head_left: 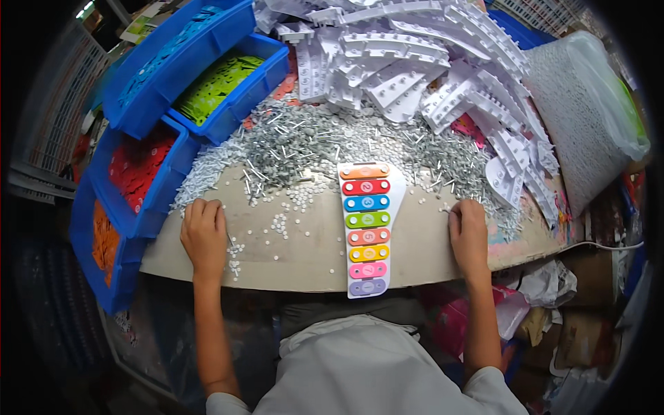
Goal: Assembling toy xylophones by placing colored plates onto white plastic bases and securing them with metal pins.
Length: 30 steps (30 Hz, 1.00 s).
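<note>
A toy xylophone [368, 220] with a white base and several coloured bars lies lengthwise between my hands, its near end overhanging the table edge. White round caps sit at the ends of most bars; the pink bar [368, 270] and purple bar [367, 287] nearest me show none. My left hand [205, 238] rests with curled fingers beside the white pins [197, 176] at the table's left. On the right, my right hand [469, 235] is curled at the border of the grey pin pile [436, 155]. Whatever either hand's fingers hold is hidden.
Blue bins at the left hold blue, green, red and orange bars [105, 242]. White plastic xylophone bases [394, 62] are heaped at the back. Loose white caps [280, 225] dot the table [304, 256]. A full clear bag [574, 117] stands at the right.
</note>
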Each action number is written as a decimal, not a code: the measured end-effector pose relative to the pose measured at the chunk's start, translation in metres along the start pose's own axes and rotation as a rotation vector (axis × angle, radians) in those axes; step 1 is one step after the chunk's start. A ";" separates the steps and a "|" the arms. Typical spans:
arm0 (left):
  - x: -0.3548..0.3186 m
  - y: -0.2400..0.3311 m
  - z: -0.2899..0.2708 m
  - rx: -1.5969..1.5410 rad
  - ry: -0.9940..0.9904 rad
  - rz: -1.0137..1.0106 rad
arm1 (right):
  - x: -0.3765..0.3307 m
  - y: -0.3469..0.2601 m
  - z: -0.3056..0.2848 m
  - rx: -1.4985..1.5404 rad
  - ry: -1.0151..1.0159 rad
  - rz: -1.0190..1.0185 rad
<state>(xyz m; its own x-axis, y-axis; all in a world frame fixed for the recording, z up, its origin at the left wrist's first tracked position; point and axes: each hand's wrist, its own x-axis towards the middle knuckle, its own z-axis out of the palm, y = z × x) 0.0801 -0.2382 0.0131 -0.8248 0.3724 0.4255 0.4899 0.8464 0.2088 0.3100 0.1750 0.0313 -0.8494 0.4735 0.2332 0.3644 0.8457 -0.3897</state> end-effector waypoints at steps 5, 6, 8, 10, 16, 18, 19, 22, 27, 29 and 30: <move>0.004 0.013 -0.003 -0.066 -0.061 -0.005 | 0.002 -0.001 0.005 -0.061 -0.003 -0.033; 0.005 0.018 -0.006 -0.148 -0.113 -0.027 | 0.002 -0.001 0.007 -0.117 -0.002 -0.019; 0.004 0.045 -0.020 -0.473 -0.258 -0.206 | 0.001 -0.002 0.010 -0.171 -0.007 -0.007; -0.006 0.075 -0.026 -1.012 -0.480 -0.406 | -0.001 -0.003 0.010 -0.236 0.001 -0.006; -0.036 0.120 -0.020 -1.568 -0.895 -0.547 | 0.001 -0.015 0.011 -0.249 0.014 -0.077; -0.044 0.128 -0.013 -1.663 -0.958 -0.606 | 0.001 -0.020 0.011 -0.242 0.016 -0.071; -0.046 0.132 -0.012 -1.663 -0.961 -0.604 | 0.001 -0.022 0.011 -0.234 0.017 -0.065; -0.050 0.140 -0.010 -1.672 -0.986 -0.641 | -0.001 -0.014 0.015 -0.237 -0.010 -0.057; -0.051 0.143 -0.005 -1.688 -1.038 -0.622 | -0.010 -0.029 0.012 0.065 0.060 -0.103; -0.053 0.143 -0.005 -1.679 -1.054 -0.627 | -0.020 -0.048 0.006 0.249 0.074 -0.132; -0.053 0.143 -0.004 -1.648 -1.051 -0.639 | -0.024 -0.059 0.004 0.310 0.088 -0.259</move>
<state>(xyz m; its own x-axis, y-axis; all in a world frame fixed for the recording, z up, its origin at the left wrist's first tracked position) 0.1947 -0.1383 0.0236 -0.4632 0.7637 -0.4496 -0.6289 0.0742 0.7740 0.3072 0.1129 0.0456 -0.8572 0.2854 0.4287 -0.0005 0.8320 -0.5548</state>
